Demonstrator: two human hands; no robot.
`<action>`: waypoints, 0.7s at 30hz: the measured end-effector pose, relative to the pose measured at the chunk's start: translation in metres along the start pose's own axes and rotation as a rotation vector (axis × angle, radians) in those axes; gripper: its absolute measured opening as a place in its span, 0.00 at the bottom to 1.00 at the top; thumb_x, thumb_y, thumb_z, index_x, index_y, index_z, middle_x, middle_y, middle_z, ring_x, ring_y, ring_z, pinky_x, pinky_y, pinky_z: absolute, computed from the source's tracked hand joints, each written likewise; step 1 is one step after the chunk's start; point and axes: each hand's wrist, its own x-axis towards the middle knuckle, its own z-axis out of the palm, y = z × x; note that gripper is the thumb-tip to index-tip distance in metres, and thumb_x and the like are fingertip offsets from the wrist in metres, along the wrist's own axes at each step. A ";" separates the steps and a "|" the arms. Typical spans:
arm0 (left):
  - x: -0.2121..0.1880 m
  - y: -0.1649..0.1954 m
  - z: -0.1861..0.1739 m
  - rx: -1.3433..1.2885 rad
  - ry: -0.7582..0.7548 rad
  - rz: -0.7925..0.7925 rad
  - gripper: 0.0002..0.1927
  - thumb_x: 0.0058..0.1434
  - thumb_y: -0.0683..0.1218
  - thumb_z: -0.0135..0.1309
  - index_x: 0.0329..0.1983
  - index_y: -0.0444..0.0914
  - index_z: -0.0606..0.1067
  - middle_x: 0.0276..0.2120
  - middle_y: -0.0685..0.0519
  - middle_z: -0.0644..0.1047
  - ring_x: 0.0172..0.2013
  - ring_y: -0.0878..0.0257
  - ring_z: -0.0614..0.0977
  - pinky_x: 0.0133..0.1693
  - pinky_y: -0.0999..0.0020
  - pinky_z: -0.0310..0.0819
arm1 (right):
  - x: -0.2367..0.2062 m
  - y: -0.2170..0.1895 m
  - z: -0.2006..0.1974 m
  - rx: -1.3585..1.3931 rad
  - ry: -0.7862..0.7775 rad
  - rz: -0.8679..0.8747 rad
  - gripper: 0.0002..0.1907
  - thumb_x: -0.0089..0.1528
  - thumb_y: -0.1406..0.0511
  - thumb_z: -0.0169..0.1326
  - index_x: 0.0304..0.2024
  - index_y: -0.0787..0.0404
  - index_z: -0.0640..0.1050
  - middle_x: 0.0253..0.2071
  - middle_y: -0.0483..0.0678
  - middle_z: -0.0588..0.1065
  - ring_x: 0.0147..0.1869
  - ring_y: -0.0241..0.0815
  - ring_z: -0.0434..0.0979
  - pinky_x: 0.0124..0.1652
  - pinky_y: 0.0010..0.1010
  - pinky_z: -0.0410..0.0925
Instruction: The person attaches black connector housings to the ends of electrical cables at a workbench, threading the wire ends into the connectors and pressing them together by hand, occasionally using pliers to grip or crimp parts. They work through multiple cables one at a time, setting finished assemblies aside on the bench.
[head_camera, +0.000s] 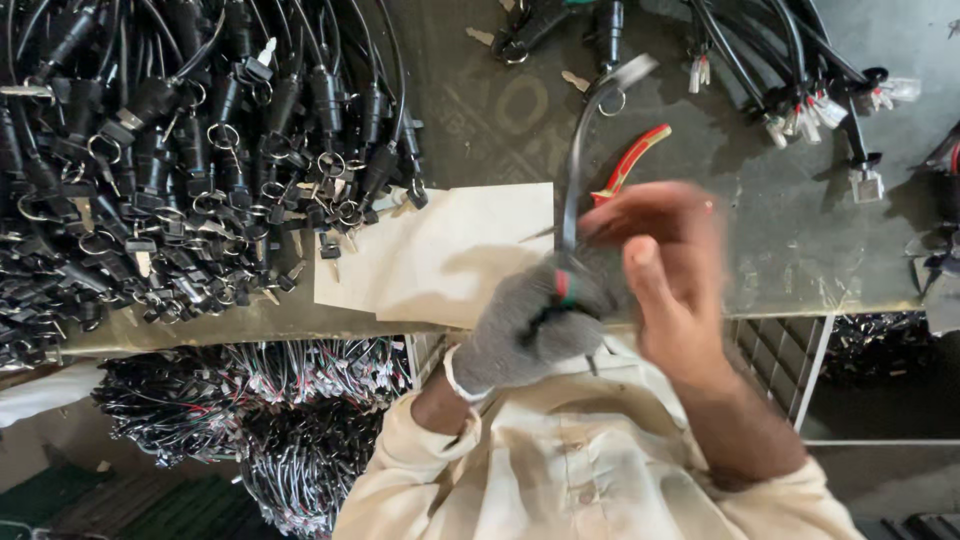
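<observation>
My gloved left hand (525, 325) clenches black cable (572, 170) just right of the cream card (440, 250); bare right hand (670, 270) blurred, grip unclear. Hold steady, wrap tight.

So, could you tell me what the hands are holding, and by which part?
The gloved left hand grips a black cable at its lower end. The bare right hand is at the same end, too blurred to tell its grip.

head cam | looks straight down (close) | workbench (800, 250) below
</observation>
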 end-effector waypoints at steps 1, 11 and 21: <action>0.000 -0.003 0.002 0.139 -0.021 0.062 0.11 0.70 0.47 0.61 0.49 0.38 0.74 0.43 0.52 0.78 0.44 0.57 0.80 0.48 0.66 0.75 | -0.001 0.008 -0.003 0.107 -0.091 0.140 0.13 0.70 0.59 0.47 0.50 0.61 0.72 0.42 0.48 0.75 0.48 0.36 0.75 0.53 0.31 0.68; 0.004 0.010 -0.002 0.212 0.042 -0.150 0.23 0.64 0.52 0.60 0.58 0.37 0.73 0.52 0.53 0.75 0.50 0.56 0.78 0.52 0.67 0.69 | -0.043 0.005 0.012 -0.262 -0.564 -0.353 0.11 0.71 0.68 0.51 0.54 0.68 0.70 0.40 0.52 0.78 0.38 0.49 0.79 0.40 0.35 0.71; -0.006 0.035 -0.020 -1.084 0.091 0.309 0.17 0.77 0.55 0.51 0.51 0.36 0.75 0.39 0.51 0.78 0.41 0.55 0.81 0.53 0.53 0.74 | -0.045 0.033 -0.009 -1.031 -0.606 -0.347 0.15 0.54 0.66 0.63 0.40 0.62 0.74 0.26 0.50 0.73 0.27 0.52 0.76 0.28 0.43 0.67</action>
